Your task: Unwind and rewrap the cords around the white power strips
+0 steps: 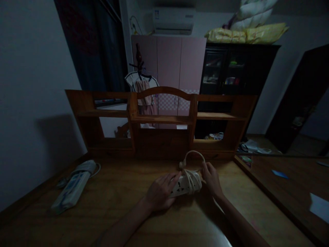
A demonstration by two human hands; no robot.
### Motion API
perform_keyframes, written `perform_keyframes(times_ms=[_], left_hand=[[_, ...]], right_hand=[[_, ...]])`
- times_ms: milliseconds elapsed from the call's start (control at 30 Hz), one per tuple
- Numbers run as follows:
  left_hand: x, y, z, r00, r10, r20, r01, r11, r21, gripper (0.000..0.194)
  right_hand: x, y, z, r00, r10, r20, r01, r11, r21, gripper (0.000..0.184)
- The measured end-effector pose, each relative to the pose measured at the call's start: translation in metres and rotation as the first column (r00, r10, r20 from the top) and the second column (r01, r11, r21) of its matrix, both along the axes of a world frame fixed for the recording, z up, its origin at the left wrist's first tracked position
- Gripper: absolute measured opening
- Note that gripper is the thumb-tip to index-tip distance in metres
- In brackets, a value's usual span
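Observation:
A white power strip (pixel 182 185) lies on the wooden desk in front of me, with its cord (pixel 190 181) wound around its right end. My left hand (pixel 162 189) is closed over the strip's left end. Just right of the strip, my right hand (pixel 211 178) pinches the cord, and a free loop arches up from it to the plug (pixel 182 165). The plug sits just behind the strip. Parts of the strip are hidden under my left fingers.
A second power strip (pixel 73 188) with its cord wrapped around it lies at the desk's left. A wooden shelf unit (pixel 161 119) stands along the back. On the lower surface at right are a blue card (pixel 279 174) and a white paper (pixel 319 207).

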State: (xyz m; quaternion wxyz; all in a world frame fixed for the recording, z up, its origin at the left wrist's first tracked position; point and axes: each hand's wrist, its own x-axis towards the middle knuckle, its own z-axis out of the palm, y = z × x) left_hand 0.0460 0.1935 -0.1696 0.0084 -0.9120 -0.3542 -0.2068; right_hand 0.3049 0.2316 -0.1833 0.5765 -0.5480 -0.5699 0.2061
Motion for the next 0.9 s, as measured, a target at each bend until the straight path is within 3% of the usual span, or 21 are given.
perform_keyframes(times_ms=[167,333,533,733,900], left_hand=[[-0.001,0.0,-0.001,0.997,0.058,0.045,-0.058,0.998,0.0,0.084],[0.001,0.002,-0.003,0.976,0.183,0.117,-0.182,0.983,-0.018,0.083],[-0.001,0.011,-0.007,0.836,0.432,0.338,-0.399,0.902,-0.167,0.071],[-0.009,0.024,-0.012,0.72,0.455,0.524,-0.386,0.89,-0.241,0.069],[-0.006,0.017,-0.006,0.75,0.386,0.537,-0.324,0.922,-0.21,0.068]], right_hand=[[0.004,0.006,-0.009,0.967,0.013,-0.255,-0.018,1.0,-0.02,0.04],[0.011,0.007,-0.003,0.891,-0.032,-0.453,0.055,0.998,0.038,0.027],[0.02,0.015,-0.005,0.788,-0.049,-0.614,0.111,0.992,0.064,0.018],[0.025,0.022,-0.011,0.736,-0.038,-0.676,0.09,0.995,0.041,0.02],[0.017,0.016,-0.007,0.741,0.041,-0.67,-0.13,0.988,-0.083,0.024]])
